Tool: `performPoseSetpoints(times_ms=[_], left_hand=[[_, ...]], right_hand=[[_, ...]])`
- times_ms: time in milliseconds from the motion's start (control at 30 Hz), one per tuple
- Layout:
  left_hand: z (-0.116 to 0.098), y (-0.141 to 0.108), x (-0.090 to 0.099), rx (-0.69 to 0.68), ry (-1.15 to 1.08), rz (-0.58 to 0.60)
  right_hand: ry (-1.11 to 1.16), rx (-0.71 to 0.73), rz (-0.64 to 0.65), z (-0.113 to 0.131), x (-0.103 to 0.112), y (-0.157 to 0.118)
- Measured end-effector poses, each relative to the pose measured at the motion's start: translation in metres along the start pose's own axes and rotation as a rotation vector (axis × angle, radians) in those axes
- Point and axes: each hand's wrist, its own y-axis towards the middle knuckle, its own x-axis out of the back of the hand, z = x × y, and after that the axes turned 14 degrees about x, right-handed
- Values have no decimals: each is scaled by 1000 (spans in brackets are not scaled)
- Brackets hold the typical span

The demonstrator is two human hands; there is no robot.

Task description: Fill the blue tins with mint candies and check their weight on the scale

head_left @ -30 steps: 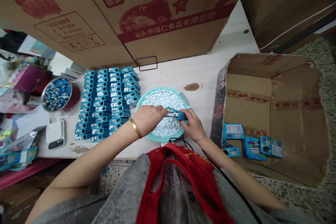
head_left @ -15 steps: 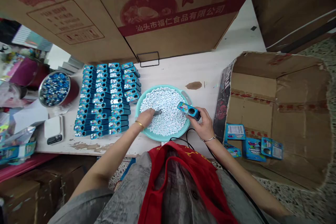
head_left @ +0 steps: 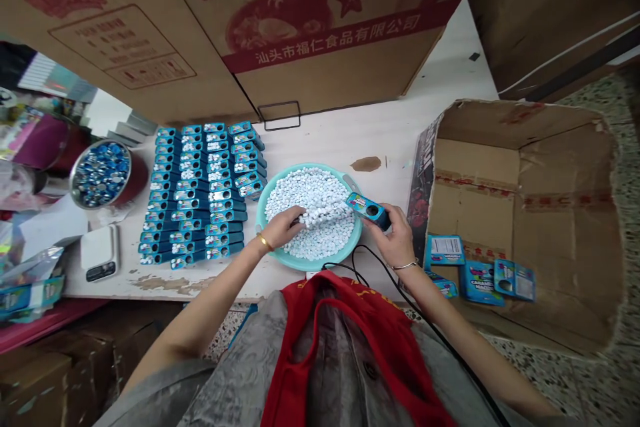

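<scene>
A turquoise basin (head_left: 259,213) full of small white candies (head_left: 320,243) stands before me on the white table. My left hand (head_left: 284,227), with a gold bracelet, is closed over the basin's left side on a scoop's handle; the scoop is heaped with white candies and mostly hidden by them. My right hand (head_left: 399,240) grips a small blue box (head_left: 367,208) with a dark round hole, tilted over the basin's right rim. Rows of similar blue boxes (head_left: 193,193) stand to the left, several showing white candies in their holes.
Large cartons (head_left: 320,87) rise behind the table. An open carton (head_left: 475,160) at the right holds several blue boxes (head_left: 483,282). At the left are a metal bowl of blue-wrapped pieces (head_left: 103,173) and a white scale (head_left: 100,250). A black cable (head_left: 425,307) runs by my right arm.
The scoop has come up out of the candies with a heap on it. My right hand and its blue box have shifted slightly right and down.
</scene>
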Motion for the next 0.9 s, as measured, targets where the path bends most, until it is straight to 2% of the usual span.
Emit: performPoseSetpoints(times_ms=[133,267,367,467,533,600,667,733,800,867,900], left_hand=[[-29,-19,46,-130,55,-14],[-68,-26,76,-165,301,35],[-100,-29,86,-109,554,76],[-130,-36,89,-54,751,65],[-146,-41,89,-47,822,51],[-152,-46,89,-65,846,24],[-145,-47,89,-93,831,-37],[-121,-43,87,-72,782,-121],[-84,-34,79,40,696,-162],[-41,-22,63,216,584,-96],[-22,-14,51,259,563,-69]], right_hand=[[0,104,95,3,-8,4],[30,176,136,8,-24,4],[49,198,133,11,-32,2],[65,212,128,12,-37,0],[73,218,124,12,-39,-1],[80,224,119,12,-40,-1],[85,225,114,11,-40,-2],[85,217,102,10,-38,-2],[81,204,83,8,-33,-1],[75,182,59,6,-27,0],[70,167,44,5,-23,0]])
